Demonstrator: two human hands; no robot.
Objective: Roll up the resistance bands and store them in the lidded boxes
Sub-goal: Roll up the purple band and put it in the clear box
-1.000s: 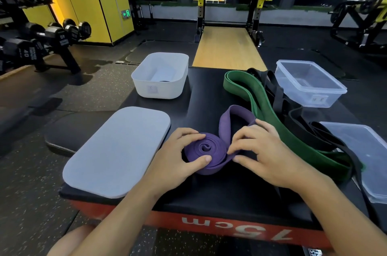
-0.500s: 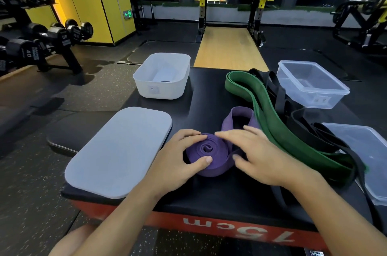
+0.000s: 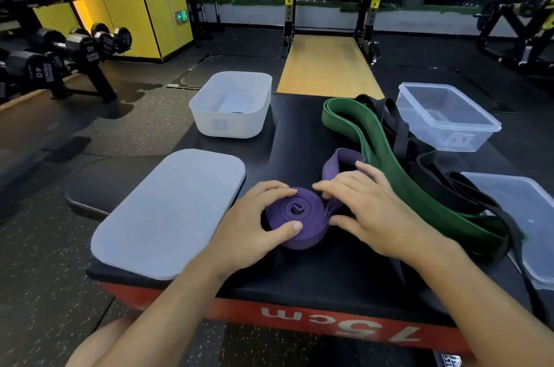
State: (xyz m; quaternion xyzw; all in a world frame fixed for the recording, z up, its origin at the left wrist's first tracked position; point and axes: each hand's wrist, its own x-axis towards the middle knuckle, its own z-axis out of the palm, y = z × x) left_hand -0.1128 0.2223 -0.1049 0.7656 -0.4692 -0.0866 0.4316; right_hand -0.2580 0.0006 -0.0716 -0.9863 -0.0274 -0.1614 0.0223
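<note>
The left hand [image 3: 257, 225] is gripping the nearly coiled purple band [image 3: 295, 216] on the black platform [image 3: 299, 132], and the right hand [image 3: 368, 213] is pinching its loose tail beside the coil. Feeding the tail in taut and flat should be giving a tight roll.

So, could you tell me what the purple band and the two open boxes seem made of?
Purple band: likely matte rubber or latex, coiling tightly without creases. White box: opaque satin plastic, smoothly moulded. Clear box: glossy transparent plastic, see-through walls.

"75cm" on box side [image 3: 239, 311], "40" on dumbbell [image 3: 31, 66]
</note>
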